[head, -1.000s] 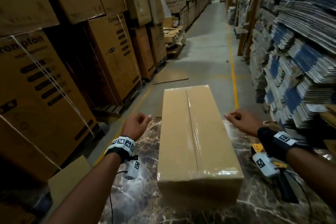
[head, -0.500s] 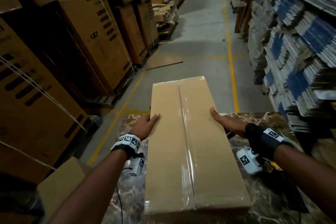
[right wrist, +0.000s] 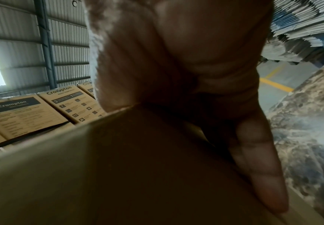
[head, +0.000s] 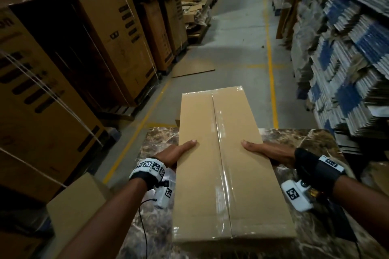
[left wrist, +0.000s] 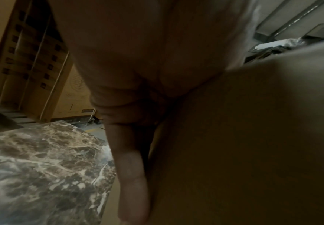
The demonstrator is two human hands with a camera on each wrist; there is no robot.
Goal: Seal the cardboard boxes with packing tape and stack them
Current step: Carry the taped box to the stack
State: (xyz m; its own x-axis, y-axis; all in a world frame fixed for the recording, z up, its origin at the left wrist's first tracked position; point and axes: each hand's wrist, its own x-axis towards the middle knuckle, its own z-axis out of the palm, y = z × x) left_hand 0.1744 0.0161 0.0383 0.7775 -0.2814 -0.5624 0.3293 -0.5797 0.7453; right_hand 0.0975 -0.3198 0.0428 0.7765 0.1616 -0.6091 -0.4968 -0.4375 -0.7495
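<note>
A long brown cardboard box point(head: 227, 164) lies lengthwise on the marble table point(head: 160, 139), its far end reaching past the table edge. Clear packing tape point(head: 221, 153) runs along its top seam. My left hand point(head: 176, 151) presses flat against the box's left side with the thumb lying on top. My right hand point(head: 269, 151) does the same on the right side. In the left wrist view a straight finger point(left wrist: 130, 175) lies along the box wall point(left wrist: 253, 137). The right wrist view shows a straight finger point(right wrist: 259, 167) against the box wall point(right wrist: 137, 175).
Tall stacks of printed cartons point(head: 117, 44) line the left of the aisle. Piles of flattened blue-and-white cartons point(head: 347, 59) fill the right. A flat cardboard sheet point(head: 193, 67) lies on the concrete floor ahead. A smaller carton point(head: 71, 212) stands beside the table's left edge.
Both hands moved in from the table onto the box's two sides, with thumbs now on top. The head view has tilted downward.
</note>
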